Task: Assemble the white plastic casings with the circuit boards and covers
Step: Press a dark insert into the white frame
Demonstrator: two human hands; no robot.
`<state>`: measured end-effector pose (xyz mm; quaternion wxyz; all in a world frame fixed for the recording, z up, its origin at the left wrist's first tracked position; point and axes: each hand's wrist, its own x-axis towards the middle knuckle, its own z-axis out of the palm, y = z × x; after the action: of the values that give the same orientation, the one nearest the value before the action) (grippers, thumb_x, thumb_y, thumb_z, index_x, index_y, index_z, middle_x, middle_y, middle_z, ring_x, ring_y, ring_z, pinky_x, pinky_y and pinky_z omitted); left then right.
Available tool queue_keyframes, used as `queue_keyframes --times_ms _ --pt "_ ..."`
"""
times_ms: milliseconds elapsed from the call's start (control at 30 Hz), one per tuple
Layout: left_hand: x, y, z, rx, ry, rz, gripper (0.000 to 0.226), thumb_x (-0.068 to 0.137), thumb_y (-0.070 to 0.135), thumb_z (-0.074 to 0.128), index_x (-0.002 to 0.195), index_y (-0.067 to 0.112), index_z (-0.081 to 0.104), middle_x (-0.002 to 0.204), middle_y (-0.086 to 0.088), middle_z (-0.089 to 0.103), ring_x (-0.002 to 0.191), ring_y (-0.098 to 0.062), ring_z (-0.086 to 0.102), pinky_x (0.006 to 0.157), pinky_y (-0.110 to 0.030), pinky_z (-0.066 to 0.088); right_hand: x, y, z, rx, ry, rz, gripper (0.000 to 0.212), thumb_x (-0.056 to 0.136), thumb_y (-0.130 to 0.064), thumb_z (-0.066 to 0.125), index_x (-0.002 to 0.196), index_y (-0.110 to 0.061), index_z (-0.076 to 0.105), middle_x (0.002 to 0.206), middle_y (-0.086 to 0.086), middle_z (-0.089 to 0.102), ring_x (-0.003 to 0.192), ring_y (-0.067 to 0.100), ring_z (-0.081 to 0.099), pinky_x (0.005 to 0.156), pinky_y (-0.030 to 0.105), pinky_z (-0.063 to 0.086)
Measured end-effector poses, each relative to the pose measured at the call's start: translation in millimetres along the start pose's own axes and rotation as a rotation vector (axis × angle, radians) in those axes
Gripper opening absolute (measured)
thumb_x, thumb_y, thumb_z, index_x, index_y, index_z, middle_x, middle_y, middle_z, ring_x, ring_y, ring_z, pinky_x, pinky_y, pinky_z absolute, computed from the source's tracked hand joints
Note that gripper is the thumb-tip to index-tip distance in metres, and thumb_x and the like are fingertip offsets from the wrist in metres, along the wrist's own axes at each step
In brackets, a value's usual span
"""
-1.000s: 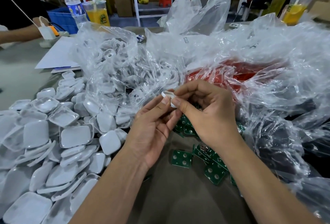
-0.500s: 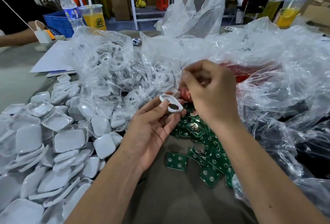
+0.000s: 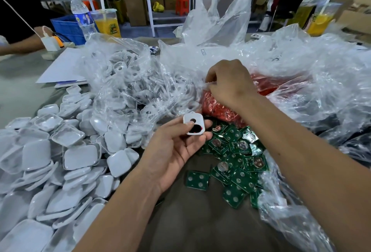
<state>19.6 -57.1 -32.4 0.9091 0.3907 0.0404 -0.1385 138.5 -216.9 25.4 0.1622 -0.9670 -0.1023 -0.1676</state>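
Observation:
My left hand holds a small white plastic casing between thumb and fingertips, its holed face up. My right hand has reached farther back, fingers curled down into the clear bag of small red parts; what the fingertips hold is hidden. A pile of green circuit boards lies just right of my left hand, under my right forearm. A heap of white square covers fills the left side. A clear bag of white casings sits behind that heap.
Crumpled clear plastic bags cover the right and back of the table. A water bottle, a cup of orange drink and papers stand at the back left, near another person's arm. Bare brown tabletop lies between my forearms.
My right hand left the casing and moved up and back into the bag of red parts. My left hand kept the casing and turned its holed face upward.

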Motion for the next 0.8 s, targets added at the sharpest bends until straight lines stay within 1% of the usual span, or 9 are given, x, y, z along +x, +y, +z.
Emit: queue_keyframes --times_ms 100,200,333,433,533,600,667,733,800 --pt "3.8 -4.2 -2.3 0.126 0.06 0.069 0.025 0.095 -0.008 0.055 0.118 -0.007 0.065 0.107 -0.026 0.073 0.072 -0.025 0.072 0.059 -0.021 0.058 -7.7 4.9 -7.8 0.125 0.007 -0.054 0.024 0.091 -0.021 0.077 0.115 -0.017 0.079 0.116 0.003 0.077 0.107 0.017 0.069 0.094 0.026 0.052" --pt "5.9 -11.0 -0.7 0.216 0.093 0.135 0.025 0.092 -0.011 0.058 0.113 -0.004 0.069 0.104 -0.022 0.075 0.067 -0.024 0.073 0.056 -0.02 0.056 -3.2 19.8 -28.7 0.2 0.17 -0.034 0.021 0.092 -0.027 0.078 0.108 -0.013 0.081 0.104 0.004 0.079 0.094 0.017 0.071 0.093 0.033 0.058" --pt "21.4 -17.2 21.8 0.257 0.063 0.158 0.027 0.089 -0.014 0.059 0.109 -0.002 0.072 0.099 -0.019 0.077 0.063 -0.025 0.073 0.051 -0.018 0.054 24.3 73.3 -70.2 0.049 0.342 0.183 0.016 0.092 -0.026 0.075 0.101 -0.015 0.083 0.099 0.01 0.078 0.089 0.026 0.072 0.082 0.031 0.058" --pt "39.3 -24.5 49.0 0.34 0.0 0.156 0.028 0.088 -0.016 0.06 0.104 0.003 0.075 0.088 -0.016 0.077 0.066 -0.032 0.075 0.05 -0.02 0.055 46.9 117.3 -93.3 -0.186 0.231 0.358 0.017 0.094 -0.014 0.064 0.1 -0.005 0.078 0.102 0.018 0.074 0.097 0.037 0.07 0.075 0.034 0.055" --pt "55.8 -35.7 73.2 0.435 -0.093 0.177 0.031 0.09 -0.017 0.058 0.099 0.008 0.075 0.079 -0.019 0.076 0.065 -0.033 0.075 0.052 -0.024 0.057 58.2 141.2 -103.0 -0.419 -0.01 0.288 0.029 0.097 -0.008 0.055 0.119 -0.003 0.073 0.114 0.014 0.072 0.107 0.037 0.066 0.08 0.034 0.056" --pt "65.2 -43.5 79.5 0.509 -0.128 0.189 0.033 0.092 -0.013 0.058 0.1 0.012 0.076 0.079 -0.024 0.075 0.068 -0.033 0.075 0.054 -0.027 0.059 60.3 152.2 -100.6 -0.398 -0.251 0.229 0.03 0.096 -0.003 0.059 0.117 -0.011 0.078 0.101 0.003 0.076 0.094 0.025 0.069 0.071 0.026 0.055" --pt "72.9 -49.4 77.7 0.503 -0.129 0.206 0.037 0.093 -0.012 0.058 0.098 0.018 0.079 0.079 -0.023 0.075 0.068 -0.033 0.075 0.054 -0.028 0.058 62.7 162.4 -93.4 -0.414 -0.414 0.226 0.028 0.092 0.001 0.061 0.111 -0.008 0.08 0.09 0.005 0.076 0.081 0.023 0.07 0.063 0.028 0.057" --pt "77.3 -51.6 73.6 0.452 -0.138 0.221 0.038 0.092 -0.015 0.058 0.097 0.017 0.079 0.08 -0.022 0.074 0.064 -0.032 0.074 0.053 -0.026 0.057 70.2 169.8 -85.5 -0.496 -0.403 0.218 0.025 0.092 0.001 0.059 0.11 0.001 0.076 0.099 0.017 0.075 0.088 0.033 0.071 0.069 0.036 0.057" --pt "81.6 -52.1 71.8 0.401 -0.151 0.215 0.032 0.087 -0.011 0.063 0.098 0.014 0.08 0.083 -0.021 0.074 0.063 -0.032 0.073 0.054 -0.025 0.056 82.3 172.3 -77.6 -0.615 -0.314 0.185 0.018 0.095 0.0 0.055 0.103 0.004 0.071 0.096 0.019 0.07 0.082 0.032 0.062 0.066 0.032 0.047"
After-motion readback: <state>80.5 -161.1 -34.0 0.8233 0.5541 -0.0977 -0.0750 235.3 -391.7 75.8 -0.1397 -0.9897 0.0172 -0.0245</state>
